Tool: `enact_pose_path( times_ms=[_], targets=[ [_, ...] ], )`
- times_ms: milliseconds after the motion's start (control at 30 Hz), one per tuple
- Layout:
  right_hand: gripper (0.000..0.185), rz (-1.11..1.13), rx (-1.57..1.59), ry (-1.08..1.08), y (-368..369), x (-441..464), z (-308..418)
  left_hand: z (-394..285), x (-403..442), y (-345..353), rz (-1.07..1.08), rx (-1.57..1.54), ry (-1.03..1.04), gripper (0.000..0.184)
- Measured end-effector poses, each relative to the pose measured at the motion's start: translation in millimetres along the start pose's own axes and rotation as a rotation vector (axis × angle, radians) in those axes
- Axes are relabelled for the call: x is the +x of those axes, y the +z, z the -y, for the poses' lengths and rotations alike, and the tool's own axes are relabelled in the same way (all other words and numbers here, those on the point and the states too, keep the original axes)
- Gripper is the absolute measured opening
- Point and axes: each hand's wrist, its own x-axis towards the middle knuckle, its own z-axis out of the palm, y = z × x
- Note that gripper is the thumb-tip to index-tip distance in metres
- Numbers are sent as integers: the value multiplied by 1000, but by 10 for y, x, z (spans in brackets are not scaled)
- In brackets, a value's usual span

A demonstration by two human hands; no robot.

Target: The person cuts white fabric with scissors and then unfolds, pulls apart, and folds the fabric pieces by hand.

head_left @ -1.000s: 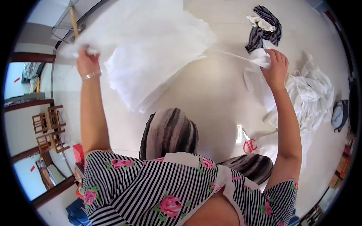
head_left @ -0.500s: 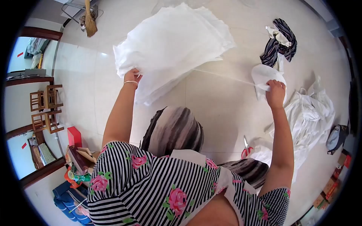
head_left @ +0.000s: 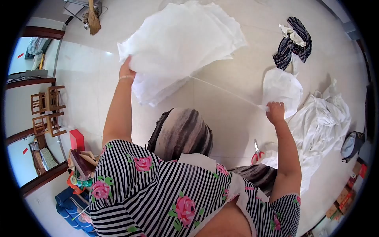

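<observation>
A wide stack of thin white fabric sheets (head_left: 185, 43) lies on the floor ahead. My left hand (head_left: 127, 68) grips the near left edge of this stack, its fingertips partly hidden by the cloth. On the other side, my right hand (head_left: 275, 112) pinches the end of a thin white strand (head_left: 229, 91), which stretches taut from the near edge of the stack. A rounded white cloth piece (head_left: 282, 89) lies just beyond my right hand; whether it joins the strand cannot be made out. Red-handled scissors (head_left: 257, 152) rest on the floor near my right forearm.
Crumpled white fabric (head_left: 321, 126) is heaped on the right, with a dark striped cloth (head_left: 292, 43) farther off. Wooden chairs (head_left: 48, 98), a red box (head_left: 77, 140) and a blue folded item (head_left: 73, 209) stand left. A broom (head_left: 94, 21) is at the far left.
My right hand has come down and left, toward my body, with the strand now slanting more steeply. My left hand has shifted slightly left and away along the stack's edge.
</observation>
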Motion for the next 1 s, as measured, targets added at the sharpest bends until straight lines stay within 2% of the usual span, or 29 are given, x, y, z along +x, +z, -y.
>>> enact_pose_path(
  times_ms=[33,133,167,233,300,333,400,467,500,533,600,700,800,833,867,900,933,967,1000],
  targets=[
    [23,-6,7,-1,22,-3,-2,120,261,-41,-140,245,145,48],
    [23,-14,24,3,118,-58,-57,-642,-180,569,-140,608,300,43],
    [23,-15,29,4,136,-78,-70,-705,-78,516,-113,626,365,41],
    [24,-16,57,-1,120,-70,-62,-616,326,126,36,484,446,37],
    [24,1,102,-8,46,-85,-23,-491,374,-109,137,271,324,34],
    [25,-21,110,-35,20,-63,31,-453,284,-146,94,75,157,33],
    [27,-50,120,-80,-38,-28,172,-115,547,-585,-81,266,-59,32],
    [40,-43,140,-111,-29,14,280,152,834,-903,-380,335,-214,33],
    [48,-118,161,-140,-45,6,329,144,736,-781,-526,360,-292,34],
    [56,-187,183,-170,-53,-21,381,160,644,-639,-702,538,-218,38],
    [64,-409,273,-229,-33,-51,412,-126,-85,173,-1109,907,-149,46],
    [50,-393,380,-169,-312,-300,226,414,500,-235,-379,837,95,59],
    [33,53,756,156,-104,-924,-119,144,-129,382,231,704,-445,70],
    [24,36,703,119,88,-1207,-206,197,93,203,331,978,-338,72],
    [27,201,716,219,307,-1471,-244,182,486,-39,435,1234,-201,75],
    [28,293,731,267,586,-1715,-267,51,571,-94,401,1394,-176,76],
    [29,377,751,306,903,-1946,-254,-258,254,171,247,1494,-238,72],
    [29,254,734,302,1206,-2140,-183,-369,940,-301,318,1496,-239,69],
    [29,131,713,292,1423,-2296,-115,-632,1167,-436,297,1428,-279,69]
  ],
)
